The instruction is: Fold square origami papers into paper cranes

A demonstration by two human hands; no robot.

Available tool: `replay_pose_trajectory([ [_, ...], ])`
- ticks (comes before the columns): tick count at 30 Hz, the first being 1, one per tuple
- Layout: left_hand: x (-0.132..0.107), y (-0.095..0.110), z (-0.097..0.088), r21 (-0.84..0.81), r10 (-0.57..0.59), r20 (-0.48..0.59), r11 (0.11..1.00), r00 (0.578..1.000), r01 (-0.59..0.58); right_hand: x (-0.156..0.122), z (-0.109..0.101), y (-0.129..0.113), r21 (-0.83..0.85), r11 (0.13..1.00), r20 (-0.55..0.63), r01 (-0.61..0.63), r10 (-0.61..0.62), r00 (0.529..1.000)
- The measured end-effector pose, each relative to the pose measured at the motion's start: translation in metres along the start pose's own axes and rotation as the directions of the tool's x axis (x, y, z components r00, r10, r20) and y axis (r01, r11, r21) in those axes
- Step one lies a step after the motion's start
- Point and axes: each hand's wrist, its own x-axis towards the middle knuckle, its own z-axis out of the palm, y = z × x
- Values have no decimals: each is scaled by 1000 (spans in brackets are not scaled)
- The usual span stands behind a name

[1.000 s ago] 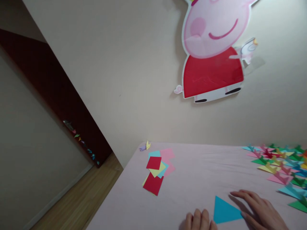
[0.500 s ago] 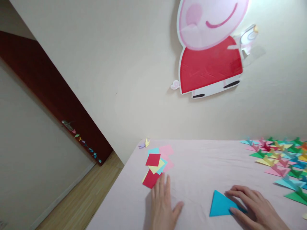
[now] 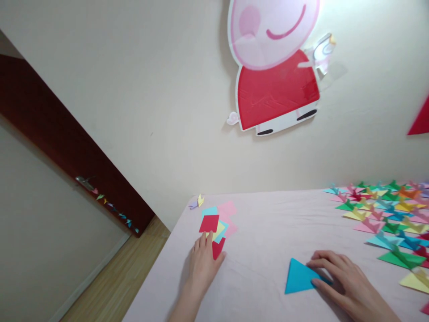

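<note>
Left hand [image 3: 203,260] has slid over the paper squares [image 3: 209,223] near the table's [image 3: 261,246] left edge, fingers loosely outstretched! Right hand [image 3: 343,277] curls over the blue paper triangle [image 3: 299,278], well short of the back edge, pinch unclear.

- The left hand [image 3: 203,261] has left the blue paper triangle [image 3: 296,278] for the loose sheets, its fingertips reaching the upper red square [image 3: 209,223]; contact is hard to judge.
- It now covers much of the lower red square [image 3: 218,248].
- The right hand [image 3: 346,277] reaches further over the triangle.
- A red shape [image 3: 421,120] enters at the view's right edge.
</note>
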Motion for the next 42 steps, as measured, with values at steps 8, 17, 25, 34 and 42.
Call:
replay_pose_trajectory([
  [8,-9,-2,8,-62,22,25,998,999,-20,2,-8,-11,64,997,25,39,-41,999],
  [17,-25,-8,24,-110,67,-27,992,997,-70,3,-15,-20,94,995,74,45,-52,996],
  [25,-24,-10,26,-138,116,-106,982,988,-130,4,-18,-26,169,985,103,32,-50,993],
  [34,-25,-16,18,-129,97,-90,986,991,-108,6,-23,-32,174,984,105,31,-50,993],
  [42,-23,-6,2,-97,40,-15,994,999,-41,6,-22,-34,189,982,111,30,-51,992],
])
